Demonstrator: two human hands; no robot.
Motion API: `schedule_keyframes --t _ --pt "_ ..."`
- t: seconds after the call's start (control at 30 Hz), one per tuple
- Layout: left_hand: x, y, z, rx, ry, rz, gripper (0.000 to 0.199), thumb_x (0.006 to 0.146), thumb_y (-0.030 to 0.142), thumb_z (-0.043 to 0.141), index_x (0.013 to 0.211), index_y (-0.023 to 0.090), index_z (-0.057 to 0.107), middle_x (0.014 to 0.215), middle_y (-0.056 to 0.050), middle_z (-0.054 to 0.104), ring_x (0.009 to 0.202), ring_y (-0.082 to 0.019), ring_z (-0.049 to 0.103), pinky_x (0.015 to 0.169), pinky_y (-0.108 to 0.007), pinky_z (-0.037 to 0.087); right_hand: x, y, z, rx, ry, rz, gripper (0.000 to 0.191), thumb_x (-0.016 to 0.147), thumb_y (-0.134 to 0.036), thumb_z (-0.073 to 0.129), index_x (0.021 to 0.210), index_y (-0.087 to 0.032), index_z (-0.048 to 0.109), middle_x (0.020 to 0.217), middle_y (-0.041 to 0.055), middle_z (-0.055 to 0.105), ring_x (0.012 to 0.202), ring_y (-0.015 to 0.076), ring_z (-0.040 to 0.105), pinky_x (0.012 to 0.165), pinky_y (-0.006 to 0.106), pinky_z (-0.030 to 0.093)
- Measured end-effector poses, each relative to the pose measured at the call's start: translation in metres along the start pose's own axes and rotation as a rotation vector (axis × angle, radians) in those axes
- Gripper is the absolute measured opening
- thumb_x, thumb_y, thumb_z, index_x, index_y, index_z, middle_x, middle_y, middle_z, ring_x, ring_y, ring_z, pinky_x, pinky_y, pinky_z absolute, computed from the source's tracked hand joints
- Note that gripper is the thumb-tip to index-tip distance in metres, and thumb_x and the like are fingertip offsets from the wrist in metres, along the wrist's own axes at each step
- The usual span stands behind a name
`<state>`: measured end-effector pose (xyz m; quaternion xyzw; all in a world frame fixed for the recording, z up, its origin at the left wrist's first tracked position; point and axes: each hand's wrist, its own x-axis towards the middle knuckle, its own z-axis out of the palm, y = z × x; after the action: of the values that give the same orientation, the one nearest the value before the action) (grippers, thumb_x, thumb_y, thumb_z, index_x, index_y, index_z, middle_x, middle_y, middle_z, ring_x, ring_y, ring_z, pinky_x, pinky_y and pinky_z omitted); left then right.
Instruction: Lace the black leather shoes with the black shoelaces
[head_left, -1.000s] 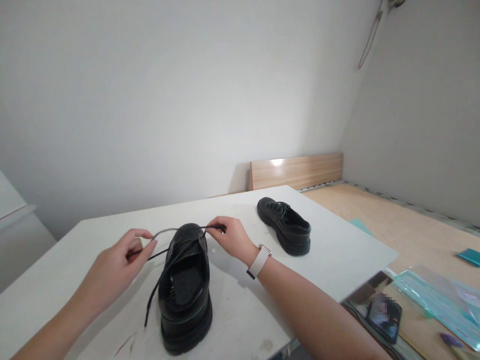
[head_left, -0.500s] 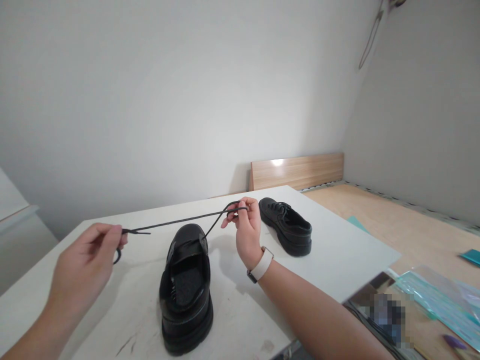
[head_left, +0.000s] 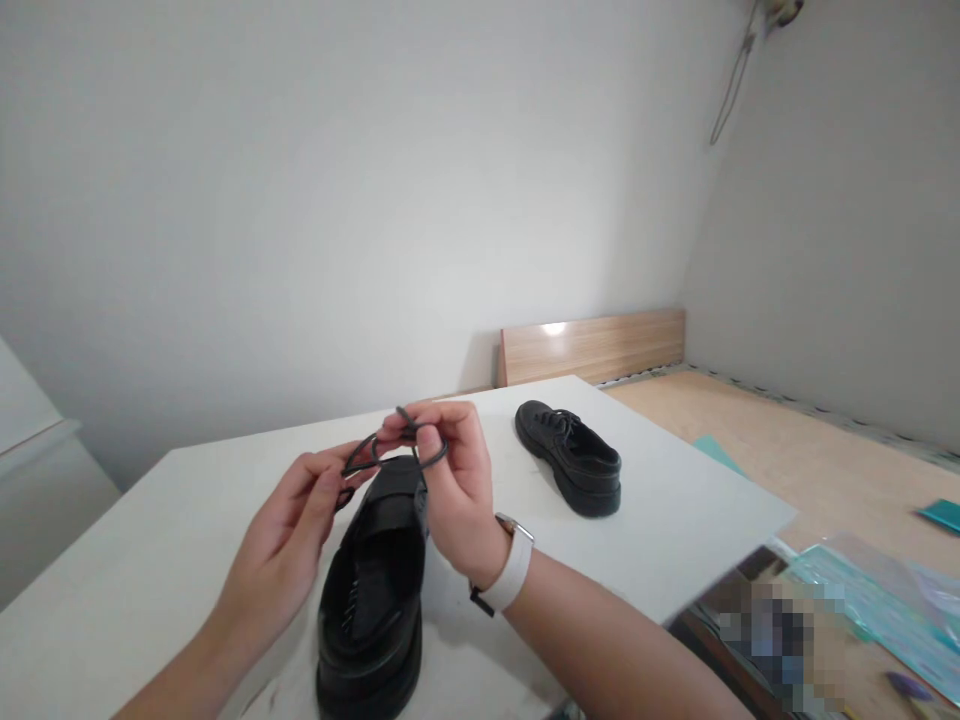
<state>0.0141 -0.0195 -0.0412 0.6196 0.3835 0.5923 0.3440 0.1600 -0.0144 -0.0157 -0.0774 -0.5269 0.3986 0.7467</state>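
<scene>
A black leather shoe (head_left: 371,600) rests on the white table, its heel toward me and its toe pointing away. Above its toe, my left hand (head_left: 300,510) pinches a thin black shoelace (head_left: 361,458) between thumb and fingers. Close beside it, my right hand (head_left: 454,470) is closed on another stretch of the same lace, which loops over the thumb and fingers. The lace runs down to the shoe's right side. A second black shoe (head_left: 570,455), its laces threaded through the eyelets, stands farther back on the right.
The white table (head_left: 637,570) spans the middle. Past its right edge, teal plastic packets (head_left: 870,600) lie on a pale wooden surface (head_left: 780,440). A wooden board (head_left: 592,345) leans near the wall. My right wrist wears a watch with a white strap (head_left: 512,570).
My left hand has moved right and my right hand left, so they now nearly meet over the shoe's toe. The lace, stretched taut between them before, is now slack and looped.
</scene>
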Motion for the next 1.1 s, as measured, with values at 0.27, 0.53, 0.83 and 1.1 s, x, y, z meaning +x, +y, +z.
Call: schedule_keyframes --t 0.27,0.53,0.83,1.1 --pt "0.021 0.006 0.036 0.177 -0.285 0.035 0.038 0.093 0.055 0.050 0.102 0.019 0.059 0.101 -0.008 0.071 0.099 -0.026 0.065 0.089 -0.038 0.053 0.007 0.001 -0.013 -0.237 -0.048 -0.029 0.011 0.100 -0.031 0.052 0.104 -0.023 0.057 0.104 0.0047 0.064 0.098 0.0174 0.066 0.080 0.031 0.055" --pt "0.035 0.017 0.058 0.514 -0.717 0.047 0.021 0.093 0.026 0.045 0.079 0.018 0.058 0.081 -0.005 0.067 0.076 -0.021 0.061 0.074 -0.034 0.046 -0.014 -0.008 -0.060 -0.659 0.021 0.150 0.006 0.090 -0.023 0.058 0.090 -0.020 0.063 0.091 0.0031 0.062 0.084 0.0166 0.059 0.073 0.029 0.052" --pt "0.021 0.055 0.077 0.131 -0.661 0.087 0.022 0.098 0.033 0.051 0.082 0.020 0.056 0.078 0.001 0.062 0.077 -0.015 0.059 0.074 -0.026 0.045 -0.053 -0.037 -0.077 -0.562 0.186 0.167 0.015 0.098 -0.034 0.052 0.105 -0.022 0.059 0.097 0.0034 0.062 0.085 0.0157 0.059 0.077 0.030 0.051" --pt "0.024 0.056 -0.017 -0.153 0.088 0.123 0.012 0.092 0.033 0.064 0.098 0.025 0.058 0.059 0.007 0.040 0.051 -0.010 0.035 0.044 -0.021 0.028 -0.078 -0.032 -0.052 -0.778 -0.192 0.395 0.050 0.088 -0.024 0.063 0.133 -0.024 0.042 0.132 0.0098 0.047 0.122 0.0230 0.049 0.101 0.042 0.048"
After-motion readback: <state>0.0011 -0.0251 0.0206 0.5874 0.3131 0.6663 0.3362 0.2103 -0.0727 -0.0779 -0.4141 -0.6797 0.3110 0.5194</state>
